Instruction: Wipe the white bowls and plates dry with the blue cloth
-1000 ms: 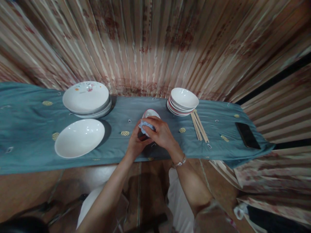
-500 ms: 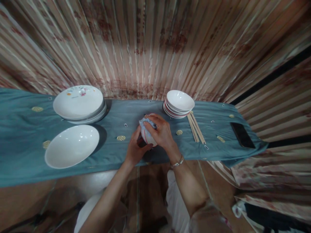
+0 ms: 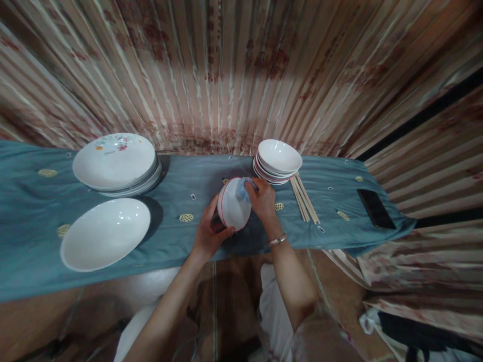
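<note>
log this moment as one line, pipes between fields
left hand: holds round white bowl with red line | right hand: holds crumpled light-blue cloth against bowl | nearby: stack of white bowls, pale wooden chopsticks

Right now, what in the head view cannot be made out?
Head view:
Blue cloth: partly covered by the right hand.
Left hand: some fingers hidden behind the red-lined bowl.
Lower plates: tops hidden by the floral plate.
Teal tablecloth: left end cut off by the picture edge.
</note>
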### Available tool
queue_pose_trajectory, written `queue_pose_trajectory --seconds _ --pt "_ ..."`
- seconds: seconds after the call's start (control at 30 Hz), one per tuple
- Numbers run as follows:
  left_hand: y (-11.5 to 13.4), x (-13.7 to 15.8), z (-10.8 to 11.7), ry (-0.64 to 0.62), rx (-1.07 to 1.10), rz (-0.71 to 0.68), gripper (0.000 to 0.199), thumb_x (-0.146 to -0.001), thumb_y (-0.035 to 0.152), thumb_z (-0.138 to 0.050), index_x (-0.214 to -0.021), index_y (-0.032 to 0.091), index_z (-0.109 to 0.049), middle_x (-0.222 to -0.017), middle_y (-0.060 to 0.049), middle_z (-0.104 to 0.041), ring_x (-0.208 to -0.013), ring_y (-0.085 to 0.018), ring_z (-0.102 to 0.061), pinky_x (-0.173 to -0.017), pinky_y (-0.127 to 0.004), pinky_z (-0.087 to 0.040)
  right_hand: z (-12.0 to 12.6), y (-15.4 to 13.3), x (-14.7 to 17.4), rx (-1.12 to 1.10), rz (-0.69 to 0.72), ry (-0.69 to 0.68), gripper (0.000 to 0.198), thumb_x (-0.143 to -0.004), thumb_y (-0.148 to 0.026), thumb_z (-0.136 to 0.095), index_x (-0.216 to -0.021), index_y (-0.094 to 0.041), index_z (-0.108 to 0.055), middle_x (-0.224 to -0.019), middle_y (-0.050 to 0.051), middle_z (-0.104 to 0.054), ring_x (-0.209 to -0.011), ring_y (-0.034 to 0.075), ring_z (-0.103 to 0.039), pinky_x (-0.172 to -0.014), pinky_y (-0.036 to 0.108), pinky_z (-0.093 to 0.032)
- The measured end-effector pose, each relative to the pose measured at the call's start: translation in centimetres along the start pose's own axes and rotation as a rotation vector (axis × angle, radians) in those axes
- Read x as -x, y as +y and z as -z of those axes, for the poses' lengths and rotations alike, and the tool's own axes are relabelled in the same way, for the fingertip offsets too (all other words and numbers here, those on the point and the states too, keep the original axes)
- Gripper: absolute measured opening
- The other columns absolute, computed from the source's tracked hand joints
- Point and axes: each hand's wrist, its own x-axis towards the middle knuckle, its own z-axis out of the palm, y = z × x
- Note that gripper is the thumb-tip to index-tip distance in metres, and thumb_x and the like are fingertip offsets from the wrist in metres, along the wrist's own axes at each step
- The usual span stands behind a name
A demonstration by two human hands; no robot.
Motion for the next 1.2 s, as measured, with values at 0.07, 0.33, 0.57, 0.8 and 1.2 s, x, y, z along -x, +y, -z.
queue_pose_trajectory --seconds 0.07,0.33,0.57,0.8,1.2 --pt "-0.1 -0.3 0.1 0.000 0.000 -0.011 0.098 -0.062 0.038 -0.088 -0.149 0.024 -0.046 -0.157 -0.015 -0.041 -0.146 -0.039 -0.036 -0.104 -0.050 -0.052 0.0 0.6 0.1 0.046 -0.013 -0.032 0.025 -0.094 -0.029 -0.055 -0.099 -0.014 -0.075 -0.100 0.014 -0.075 -0.095 0.025 -0.068 -0.089 0.034 -0.050" --pt "0.0 -1.1 0.1 -0.001 0.135 -0.036 0.101 -0.060 0.036 -0.089 -0.149 0.020 -0.044 -0.152 -0.016 -0.049 -0.140 -0.036 -0.046 -0.111 -0.046 -0.045 0.4 2.2 1.1 0.177 -0.070 -0.206 0.026 -0.094 -0.032 -0.053 -0.097 -0.018 -0.075 -0.095 0.011 -0.076 -0.087 0.022 -0.068 -0.078 0.029 -0.049" --pt "0.1 -1.2 0.1 0.020 0.195 -0.016 0.098 -0.058 0.030 -0.089 -0.146 0.019 -0.048 -0.143 -0.014 -0.058 -0.137 -0.034 -0.049 -0.111 -0.045 -0.044 2.6 3.1 2.4 0.142 -0.085 -0.403 0.027 -0.092 -0.033 -0.055 -0.080 -0.019 -0.074 -0.077 0.006 -0.073 -0.071 0.017 -0.065 -0.064 0.025 -0.042" --pt "-0.5 -1.3 0.4 0.149 0.395 0.177 0.105 -0.055 0.028 -0.091 -0.149 0.027 -0.044 -0.120 -0.008 -0.072 -0.115 -0.030 -0.065 -0.098 -0.047 -0.055 3.8 4.1 3.0 -0.453 -0.201 -0.513 0.029 -0.079 -0.041 -0.060 -0.086 -0.018 -0.077 -0.075 0.001 -0.074 -0.068 0.016 -0.063 -0.060 0.026 -0.044" --pt "0.8 -1.1 -0.4 0.172 0.545 0.224 0.094 -0.059 0.026 -0.086 -0.144 0.036 -0.047 -0.127 -0.005 -0.069 -0.115 -0.028 -0.065 -0.086 -0.038 -0.062 2.2 1.3 4.1 -0.678 -0.254 -0.405 0.036 -0.080 -0.055 -0.062 -0.076 -0.020 -0.068 -0.063 -0.003 -0.062 -0.061 0.013 -0.052 -0.057 0.023 -0.041"
